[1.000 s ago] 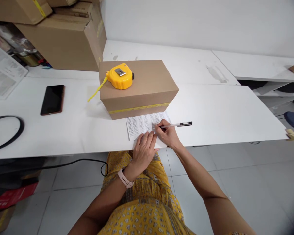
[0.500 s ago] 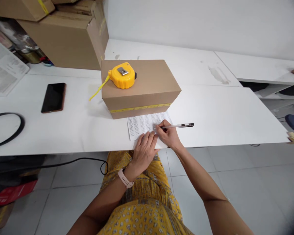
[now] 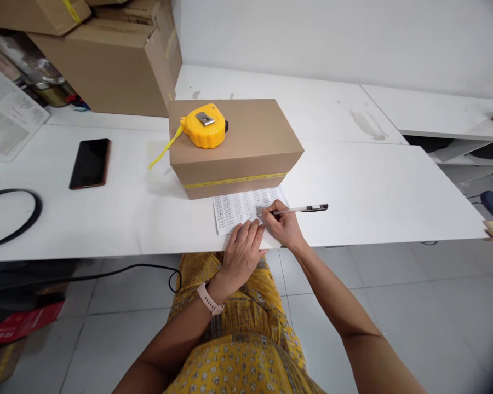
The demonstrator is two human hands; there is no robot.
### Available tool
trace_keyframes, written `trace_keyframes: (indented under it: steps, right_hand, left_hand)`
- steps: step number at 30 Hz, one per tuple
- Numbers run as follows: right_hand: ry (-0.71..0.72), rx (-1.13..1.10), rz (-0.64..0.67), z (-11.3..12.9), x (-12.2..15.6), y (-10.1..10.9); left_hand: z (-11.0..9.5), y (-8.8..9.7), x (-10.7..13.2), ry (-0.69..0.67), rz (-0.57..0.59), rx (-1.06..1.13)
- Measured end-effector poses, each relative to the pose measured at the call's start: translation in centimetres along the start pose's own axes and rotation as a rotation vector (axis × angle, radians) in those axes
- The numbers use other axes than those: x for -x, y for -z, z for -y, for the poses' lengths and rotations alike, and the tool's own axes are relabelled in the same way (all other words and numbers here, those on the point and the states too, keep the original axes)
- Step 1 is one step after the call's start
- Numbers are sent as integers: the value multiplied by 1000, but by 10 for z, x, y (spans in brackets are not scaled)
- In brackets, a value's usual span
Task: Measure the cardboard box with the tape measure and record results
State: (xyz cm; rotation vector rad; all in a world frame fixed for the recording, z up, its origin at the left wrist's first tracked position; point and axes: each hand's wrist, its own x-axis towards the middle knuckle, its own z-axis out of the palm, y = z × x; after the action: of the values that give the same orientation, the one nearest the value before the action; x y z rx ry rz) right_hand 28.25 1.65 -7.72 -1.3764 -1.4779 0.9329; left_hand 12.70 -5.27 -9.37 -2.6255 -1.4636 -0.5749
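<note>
A sheet of paper (image 3: pixel 238 209) covered in small written rows lies at the near edge of the white table (image 3: pixel 373 191). My left hand (image 3: pixel 241 253) rests flat on its lower part, fingers stretched out. My right hand (image 3: pixel 282 224) pinches a clear pen (image 3: pixel 302 208) with its tip on the paper. Just behind the paper stands a brown cardboard box (image 3: pixel 250 143) with yellow tape along its front. A yellow tape measure (image 3: pixel 204 125) sits on the box's top left, its tape hanging off the left side.
A black phone (image 3: pixel 90 163) lies on the table to the left, and a black cable loop (image 3: pixel 12 216) farther left. Large cardboard boxes (image 3: pixel 110 60) are stacked at the back left beside printed sheets (image 3: pixel 4 117). A black cord (image 3: pixel 139 269) runs under the table.
The pen's back end has shifted slightly right and up as my right hand writes. My left hand stays flat on the paper. The view has shifted slightly.
</note>
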Motion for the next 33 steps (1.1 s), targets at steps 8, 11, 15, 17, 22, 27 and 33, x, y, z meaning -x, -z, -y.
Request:
trace_keyframes:
  steps: [8, 11, 15, 17, 22, 27, 33]
  right_hand:
    - [-16, 20, 19, -1, 0, 0]
    - [-14, 17, 18, 0, 0, -1]
    - [-6, -9, 1, 2, 0, 0]
    - [-11, -25, -15, 4, 0, 1]
    - [-26, -65, -65, 8, 0, 2]
    - [-71, -50, -96, 5, 1, 2]
    - [-30, -32, -78, 2, 1, 2]
  left_hand:
    - [0, -2, 2, 15, 39, 16]
    - [0, -2, 2, 14, 43, 21]
    - [0, -1, 1, 7, 36, 31]
    - [0, 0, 1, 5, 32, 41]
    - [1, -1, 1, 1, 11, 42]
    - [0, -2, 2, 13, 23, 24]
    - [0, -2, 1, 16, 40, 33]
